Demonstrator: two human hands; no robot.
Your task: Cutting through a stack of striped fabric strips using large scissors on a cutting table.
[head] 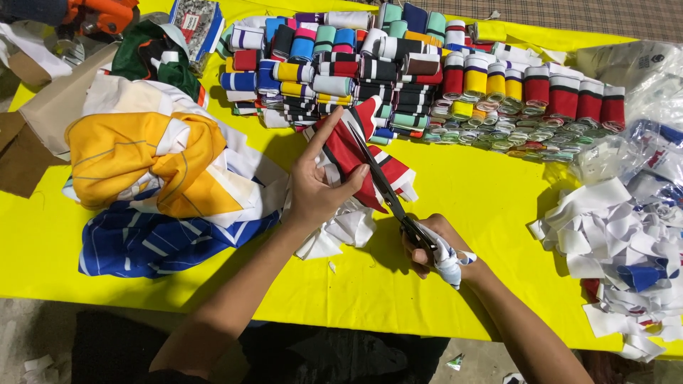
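Two hands — one scissors, seemingly

You get one view only: head camera, looking steeply down, close over the yellow table, its far edge up top.

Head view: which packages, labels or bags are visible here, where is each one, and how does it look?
Printed packet: far left of the yellow table, behind the folded garments; flat, rectangular, red, white and dark print, blue edge.
Clear plastic bags: far right corner; crumpled, see-through, with small dark print.
Cardboard sheet: left edge; flat, plain brown.
No signs or screens show.
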